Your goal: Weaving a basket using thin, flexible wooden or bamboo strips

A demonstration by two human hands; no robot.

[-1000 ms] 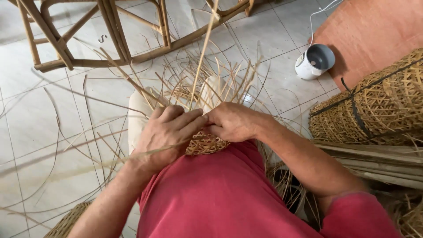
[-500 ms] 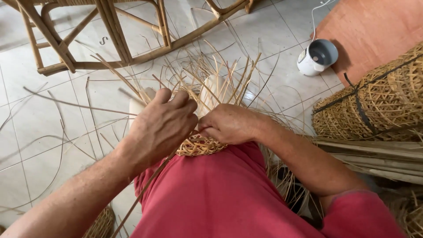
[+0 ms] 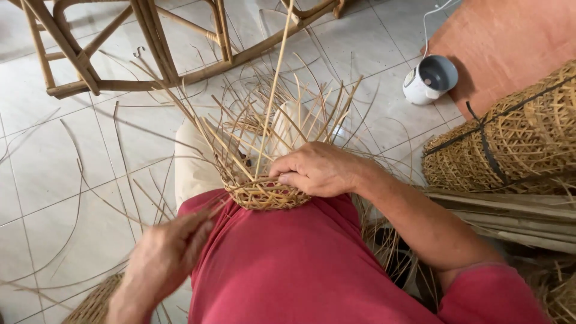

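1. Right hand (image 3: 318,171): fingers curled and pressed together, gripping the rim of a half-woven rattan basket (image 3: 264,193); thumb and forefinger pinching an upright strand just above the weave.
2. Under that hand: the basket's woven base, resting on the lap against a red shirt (image 3: 294,258), loose stakes (image 3: 273,90) fanning up and away from the knuckles.
3. Left hand (image 3: 165,255): low and to the left of the basket, apart from it, blurred; fingers drawn together around a thin cane strand (image 3: 207,213) that runs up toward the basket's base.
4. Just beyond the basket, past the right hand's fingertips: light trouser knees (image 3: 192,162) showing between the stakes.
5. Further out, ahead of both hands: a rattan chair frame (image 3: 150,57) on the pale tiled floor (image 3: 54,150), stray cane strips scattered about it.
6. Well to the right of the right forearm: a bundle of woven rattan baskets (image 3: 516,141) tied with a dark strap, flat cane slats (image 3: 510,216) beneath.
7. Beyond that bundle: a small white appliance with a grey bowl (image 3: 429,78), cord trailing off, beside an orange mat (image 3: 510,36).
8. Below the left hand, at the bottom edge: part of another woven piece (image 3: 93,303).
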